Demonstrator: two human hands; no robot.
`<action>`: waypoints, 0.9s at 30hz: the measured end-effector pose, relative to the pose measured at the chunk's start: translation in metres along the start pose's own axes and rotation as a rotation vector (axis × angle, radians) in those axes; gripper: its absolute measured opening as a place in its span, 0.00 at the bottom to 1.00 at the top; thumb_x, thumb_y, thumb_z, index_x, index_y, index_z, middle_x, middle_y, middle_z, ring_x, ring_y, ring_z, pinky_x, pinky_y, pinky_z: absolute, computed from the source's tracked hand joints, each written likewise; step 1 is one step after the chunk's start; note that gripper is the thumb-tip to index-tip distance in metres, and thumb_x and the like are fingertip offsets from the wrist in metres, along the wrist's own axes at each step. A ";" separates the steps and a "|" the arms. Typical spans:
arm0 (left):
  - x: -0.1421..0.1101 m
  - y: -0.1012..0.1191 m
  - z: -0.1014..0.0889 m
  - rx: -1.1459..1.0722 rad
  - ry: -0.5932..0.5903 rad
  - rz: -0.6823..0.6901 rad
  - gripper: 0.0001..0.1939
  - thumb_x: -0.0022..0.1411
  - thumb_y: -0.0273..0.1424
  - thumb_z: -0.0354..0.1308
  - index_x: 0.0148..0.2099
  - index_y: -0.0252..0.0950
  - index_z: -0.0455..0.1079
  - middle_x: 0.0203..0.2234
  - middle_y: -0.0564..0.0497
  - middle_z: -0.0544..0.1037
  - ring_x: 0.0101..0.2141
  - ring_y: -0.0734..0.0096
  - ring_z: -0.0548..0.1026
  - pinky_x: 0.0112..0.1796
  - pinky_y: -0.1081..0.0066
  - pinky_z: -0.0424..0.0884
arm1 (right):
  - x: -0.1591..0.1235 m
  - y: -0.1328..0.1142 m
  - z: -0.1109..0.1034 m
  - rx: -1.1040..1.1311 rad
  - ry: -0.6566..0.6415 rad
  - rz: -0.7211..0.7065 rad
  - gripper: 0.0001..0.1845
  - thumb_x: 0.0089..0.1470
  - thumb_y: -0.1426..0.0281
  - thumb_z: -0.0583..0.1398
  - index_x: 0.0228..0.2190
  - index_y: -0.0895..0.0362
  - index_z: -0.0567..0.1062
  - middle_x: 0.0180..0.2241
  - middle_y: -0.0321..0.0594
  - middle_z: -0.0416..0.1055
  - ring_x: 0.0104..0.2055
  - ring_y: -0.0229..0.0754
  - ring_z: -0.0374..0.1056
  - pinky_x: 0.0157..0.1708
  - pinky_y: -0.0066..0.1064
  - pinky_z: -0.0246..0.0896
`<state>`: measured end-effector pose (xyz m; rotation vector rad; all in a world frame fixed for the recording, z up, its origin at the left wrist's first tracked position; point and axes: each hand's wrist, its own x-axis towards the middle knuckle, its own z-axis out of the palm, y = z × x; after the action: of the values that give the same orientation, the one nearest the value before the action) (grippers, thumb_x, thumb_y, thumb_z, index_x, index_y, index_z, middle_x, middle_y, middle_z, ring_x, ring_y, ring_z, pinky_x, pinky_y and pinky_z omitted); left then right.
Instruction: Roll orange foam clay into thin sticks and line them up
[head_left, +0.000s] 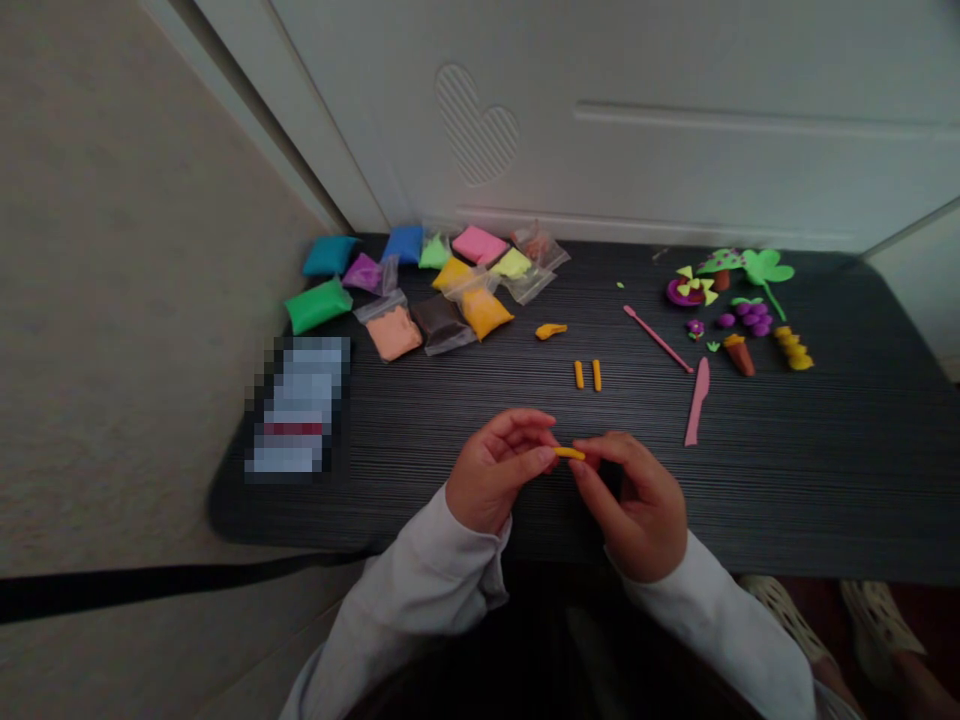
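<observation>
Between my two hands is a thin yellow-orange clay roll (568,453), held level just above the dark table. My left hand (501,468) pinches its left end between thumb and fingers. The right end sits between the thumb and fingertips of my right hand (636,500). Two short clay sticks (587,375) of the same colour lie side by side beyond the hands. Farther back is a loose orange clay lump (551,331). A pink modelling stick (658,340) and a pink plastic knife (697,402) rest to the right.
Several bags of coloured clay (435,320) cover the back left of the table (450,390). A phone-like device (300,405), blurred out, lies at the left edge. Finished clay figures, including purple grapes (752,317) and a green leaf (766,267), stand back right. A white panel (637,170) rises behind.
</observation>
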<state>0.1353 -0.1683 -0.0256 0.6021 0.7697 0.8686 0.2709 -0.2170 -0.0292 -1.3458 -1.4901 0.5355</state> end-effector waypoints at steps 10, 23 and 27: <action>0.000 0.002 0.001 0.004 0.019 0.020 0.14 0.44 0.23 0.62 0.37 0.34 0.68 0.25 0.54 0.72 0.27 0.79 0.69 0.31 0.76 0.63 | 0.000 0.000 0.000 -0.002 -0.016 0.017 0.11 0.46 0.77 0.59 0.34 0.54 0.70 0.26 0.35 0.69 0.30 0.37 0.65 0.34 0.36 0.60; 0.002 -0.004 -0.005 0.095 -0.015 0.089 0.15 0.48 0.25 0.60 0.41 0.36 0.67 0.25 0.55 0.72 0.27 0.80 0.69 0.32 0.77 0.63 | 0.000 0.000 0.001 -0.066 -0.020 0.016 0.16 0.45 0.75 0.60 0.40 0.54 0.67 0.27 0.35 0.67 0.31 0.37 0.64 0.35 0.35 0.60; 0.002 -0.006 -0.007 0.135 -0.044 0.108 0.15 0.48 0.25 0.60 0.41 0.37 0.67 0.26 0.54 0.72 0.28 0.80 0.69 0.33 0.77 0.63 | 0.001 -0.001 0.000 -0.093 -0.030 -0.007 0.12 0.46 0.75 0.59 0.35 0.54 0.69 0.28 0.35 0.68 0.31 0.37 0.64 0.35 0.35 0.60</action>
<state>0.1330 -0.1690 -0.0350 0.7859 0.7655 0.9042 0.2705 -0.2158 -0.0282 -1.4092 -1.5595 0.4891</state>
